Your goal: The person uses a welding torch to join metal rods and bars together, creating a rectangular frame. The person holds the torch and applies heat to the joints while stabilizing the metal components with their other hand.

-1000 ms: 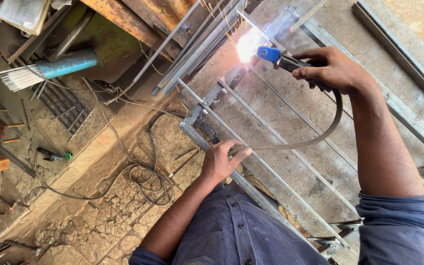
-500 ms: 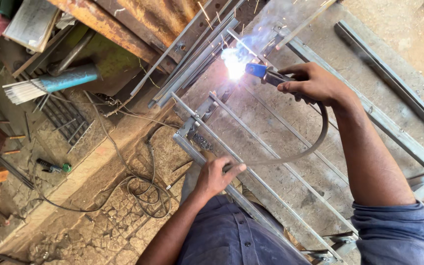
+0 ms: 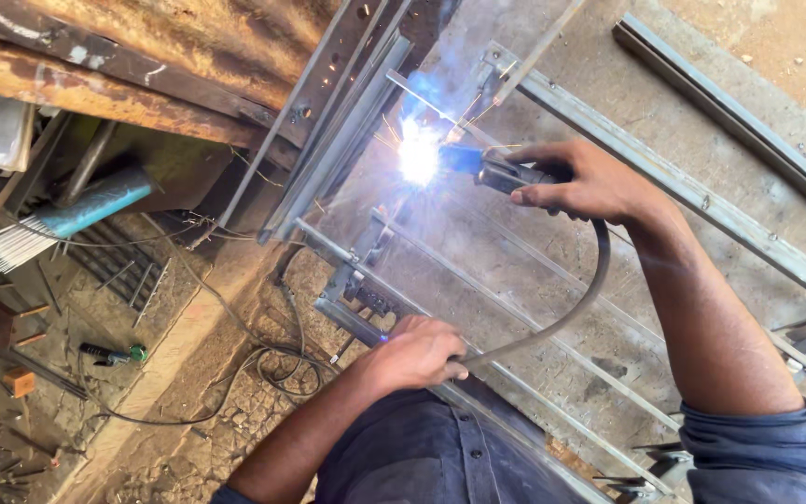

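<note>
Lowered, right hand [image 3: 590, 182] grips welding holder [image 3: 501, 170]; glare hides its tip, left hand [image 3: 417, 355] clasps frame [image 3: 356, 322].

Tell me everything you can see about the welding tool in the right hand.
The electrode holder is a blue-tipped clamp with a dark handle, gripped in the right hand and lying nearly level. A bright white-blue arc flares at its tip against the grey metal frame. A dark cable curves from the handle down toward the left hand.
</note>
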